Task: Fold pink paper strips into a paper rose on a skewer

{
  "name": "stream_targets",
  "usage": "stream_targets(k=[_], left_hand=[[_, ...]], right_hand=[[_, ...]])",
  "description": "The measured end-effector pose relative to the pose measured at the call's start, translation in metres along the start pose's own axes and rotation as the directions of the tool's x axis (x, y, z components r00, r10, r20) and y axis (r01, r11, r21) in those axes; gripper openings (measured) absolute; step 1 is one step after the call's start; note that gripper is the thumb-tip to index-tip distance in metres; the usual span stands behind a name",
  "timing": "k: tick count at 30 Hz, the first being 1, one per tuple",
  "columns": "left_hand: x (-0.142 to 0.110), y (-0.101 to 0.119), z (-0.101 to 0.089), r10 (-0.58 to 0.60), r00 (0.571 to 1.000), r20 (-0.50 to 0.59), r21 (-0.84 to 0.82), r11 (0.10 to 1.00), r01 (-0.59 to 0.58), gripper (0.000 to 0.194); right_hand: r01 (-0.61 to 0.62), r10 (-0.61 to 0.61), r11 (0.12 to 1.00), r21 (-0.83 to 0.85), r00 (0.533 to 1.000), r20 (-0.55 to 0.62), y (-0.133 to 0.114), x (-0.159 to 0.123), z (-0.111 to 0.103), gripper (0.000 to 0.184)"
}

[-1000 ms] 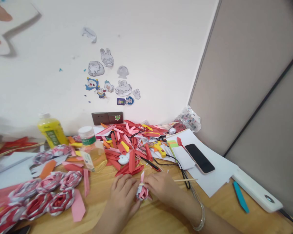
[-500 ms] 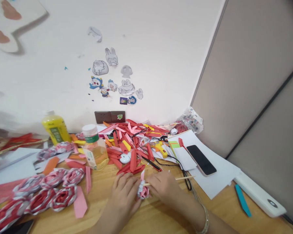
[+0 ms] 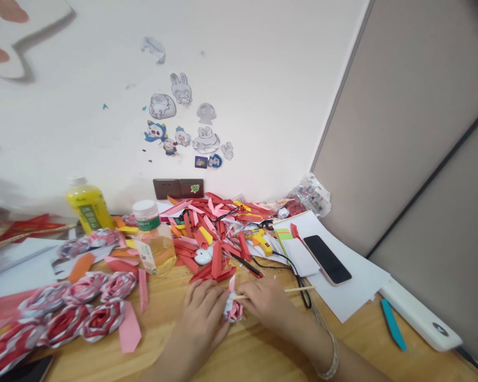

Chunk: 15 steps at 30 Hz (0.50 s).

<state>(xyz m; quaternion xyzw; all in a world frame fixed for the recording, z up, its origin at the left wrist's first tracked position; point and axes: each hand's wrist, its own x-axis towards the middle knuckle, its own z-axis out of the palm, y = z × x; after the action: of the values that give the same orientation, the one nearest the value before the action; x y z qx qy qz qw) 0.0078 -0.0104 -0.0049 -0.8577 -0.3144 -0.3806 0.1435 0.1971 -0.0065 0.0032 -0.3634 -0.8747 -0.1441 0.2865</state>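
Observation:
Both my hands meet at a small pink and white rolled paper flower [image 3: 233, 310] on the wooden table [image 3: 263, 355]. My left hand [image 3: 204, 313] curls against its left side, fingers bent round it. My right hand [image 3: 265, 302] pinches it from the right and grips a thin wooden stick [image 3: 298, 289] that points right. A pink paper strip stands up from the flower. A bracelet [image 3: 330, 356] circles my right wrist.
Finished paper roses [image 3: 79, 313] lie at the left with pink strips [image 3: 129, 333]. A heap of red paper strips [image 3: 211, 233], a glue bottle [image 3: 153, 245], a yellow bottle [image 3: 86, 206], a glue gun [image 3: 261, 241], a phone [image 3: 326, 259] on white sheets.
My hands stay on the flower and turn it only slightly. The view has drifted a little, so everything sits slightly further right than a second ago.

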Motion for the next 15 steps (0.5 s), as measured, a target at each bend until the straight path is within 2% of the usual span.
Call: stream_targets(k=[4, 10, 15], left_hand=[[0.0002, 0.0002, -0.0006, -0.005, 1.000, 0.023, 0.009, 1.000, 0.005, 0.023], [-0.0005, -0.0001, 0.0008, -0.004, 1.000, -0.011, 0.000, 1.000, 0.004, 0.022], [-0.0018, 0.0001, 0.0026, -0.016, 1.000, 0.013, -0.024, 1.000, 0.016, 0.023]], right_hand=[[0.015, -0.015, 1.000, -0.006, 0.999, 0.038, 0.0011, -0.0020, 0.0019, 0.022], [0.096, -0.095, 0.995, -0.020, 0.995, 0.040, -0.0009, 0.0004, -0.0033, 0.016], [0.103, -0.101, 0.994, -0.025, 0.993, 0.057, -0.0004, 0.0011, -0.0043, 0.012]])
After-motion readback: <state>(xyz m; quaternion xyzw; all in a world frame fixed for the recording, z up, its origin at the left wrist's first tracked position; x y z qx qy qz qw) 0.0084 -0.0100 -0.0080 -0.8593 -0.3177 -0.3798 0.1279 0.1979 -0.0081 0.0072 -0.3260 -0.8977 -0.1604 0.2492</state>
